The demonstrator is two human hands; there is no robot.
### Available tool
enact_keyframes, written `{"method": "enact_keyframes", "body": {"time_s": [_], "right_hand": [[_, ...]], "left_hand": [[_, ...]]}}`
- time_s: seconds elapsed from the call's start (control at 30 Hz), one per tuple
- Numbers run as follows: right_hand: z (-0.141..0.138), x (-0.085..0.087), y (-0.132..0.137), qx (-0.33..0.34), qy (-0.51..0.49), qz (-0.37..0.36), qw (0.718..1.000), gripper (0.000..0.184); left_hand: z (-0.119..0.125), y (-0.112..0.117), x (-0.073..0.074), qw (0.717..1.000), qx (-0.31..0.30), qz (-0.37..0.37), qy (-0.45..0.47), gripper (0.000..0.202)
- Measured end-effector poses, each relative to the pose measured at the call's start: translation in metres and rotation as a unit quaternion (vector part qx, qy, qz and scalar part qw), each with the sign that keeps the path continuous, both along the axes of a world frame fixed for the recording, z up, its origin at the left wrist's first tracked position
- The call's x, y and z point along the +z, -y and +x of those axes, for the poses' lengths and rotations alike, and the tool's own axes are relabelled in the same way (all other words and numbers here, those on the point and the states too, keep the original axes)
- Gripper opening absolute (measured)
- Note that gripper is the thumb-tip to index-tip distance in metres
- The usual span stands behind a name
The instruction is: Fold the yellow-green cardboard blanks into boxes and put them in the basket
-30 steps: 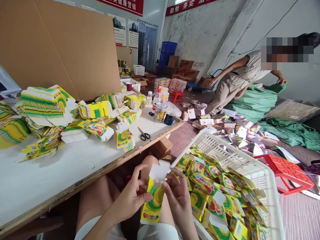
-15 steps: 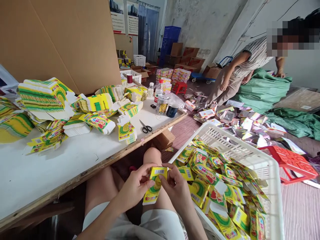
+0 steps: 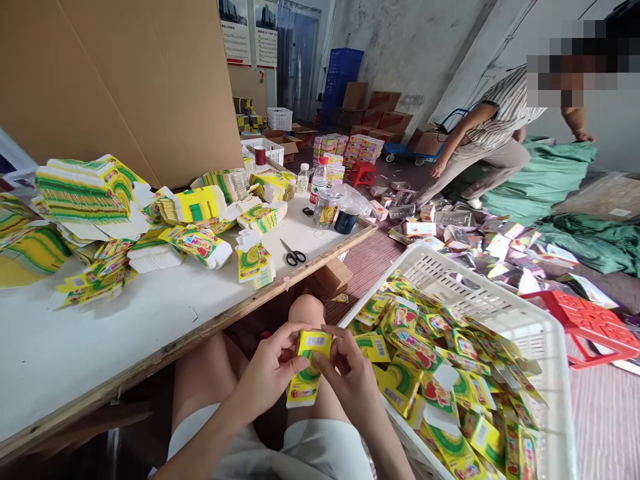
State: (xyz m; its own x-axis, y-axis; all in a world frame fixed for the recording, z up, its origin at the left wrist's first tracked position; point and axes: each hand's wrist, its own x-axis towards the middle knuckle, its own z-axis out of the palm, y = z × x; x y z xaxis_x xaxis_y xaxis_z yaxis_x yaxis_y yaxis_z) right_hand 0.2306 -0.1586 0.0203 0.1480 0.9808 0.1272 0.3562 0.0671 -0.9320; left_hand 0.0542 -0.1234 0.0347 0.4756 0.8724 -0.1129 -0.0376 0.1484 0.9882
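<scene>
Over my lap, a small yellow and green printed carton [image 3: 306, 377] is held between both hands, its barcode end up. My left hand [image 3: 273, 367] grips the carton's left side, thumb across the front face. On the right side, my right hand [image 3: 350, 370] pinches it, with thumb on the front and fingers at the upper edge. To my right stands a white plastic basket [image 3: 553, 360] holding many similar cartons [image 3: 445, 380]. Bundles of flat cartons [image 3: 87, 190] lie on the white table [image 3: 125, 333] at my left.
Scissors [image 3: 293, 253] lie near the table's edge, with a water bottle [image 3: 318, 183], a jar [image 3: 327, 210] and a dark cup [image 3: 345, 221] beyond. A red stool [image 3: 590, 327] lies tipped past the basket. A co-worker [image 3: 500, 127] bends over a green sack [image 3: 545, 177] among scattered boxes.
My hands keep hold of the carton in almost the same place. The co-worker has shifted, one leg now stretched toward the sack, and the view has moved slightly.
</scene>
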Motion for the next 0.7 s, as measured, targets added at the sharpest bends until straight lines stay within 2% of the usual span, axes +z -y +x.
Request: {"method": "enact_keyframes", "body": {"time_s": [0.17,0.23,0.27,0.3,0.37,0.4,0.43,0.47,0.5,0.57,0.63,0.7], "right_hand": [[0.005,0.001,0.002,0.013,-0.021,0.008,1.000,0.026],[0.010,0.002,0.003,-0.051,0.004,0.047,0.998,0.023],[0.013,0.004,0.004,-0.116,0.036,0.084,0.989,0.021],[0.017,0.007,0.005,-0.194,0.076,0.125,0.970,0.020],[0.027,0.016,0.007,-0.328,0.146,0.179,0.916,0.024],[0.031,0.019,0.008,-0.365,0.165,0.191,0.896,0.029],[0.034,0.021,0.008,-0.377,0.171,0.195,0.889,0.032],[0.036,0.022,0.009,-0.370,0.169,0.195,0.893,0.033],[0.036,0.020,0.009,-0.349,0.163,0.193,0.902,0.030],[0.033,0.011,0.009,-0.296,0.141,0.183,0.927,0.023],[0.027,0.000,0.010,-0.255,0.106,0.158,0.948,0.021],[0.020,-0.008,0.010,-0.239,0.053,0.130,0.961,0.023]], "left_hand": [[0.008,0.003,-0.005,1.000,0.009,-0.023,0.010,0.042],[0.011,0.001,-0.005,1.000,0.014,0.008,0.006,0.045],[0.010,-0.003,-0.004,0.998,0.030,0.046,-0.007,0.048],[0.007,-0.011,-0.003,0.993,0.061,0.096,-0.028,0.051],[-0.006,-0.035,-0.004,0.959,0.181,0.201,-0.085,0.059],[-0.015,-0.051,-0.007,0.930,0.264,0.228,-0.112,0.062],[-0.024,-0.068,-0.011,0.898,0.358,0.223,-0.125,0.064],[-0.034,-0.085,-0.016,0.880,0.408,0.208,-0.128,0.068],[-0.044,-0.101,-0.022,0.872,0.430,0.192,-0.129,0.070],[-0.059,-0.126,-0.034,0.879,0.434,0.156,-0.122,0.068],[-0.068,-0.137,-0.042,0.892,0.420,0.131,-0.106,0.064],[-0.069,-0.133,-0.041,0.899,0.413,0.122,-0.084,0.063]]}}
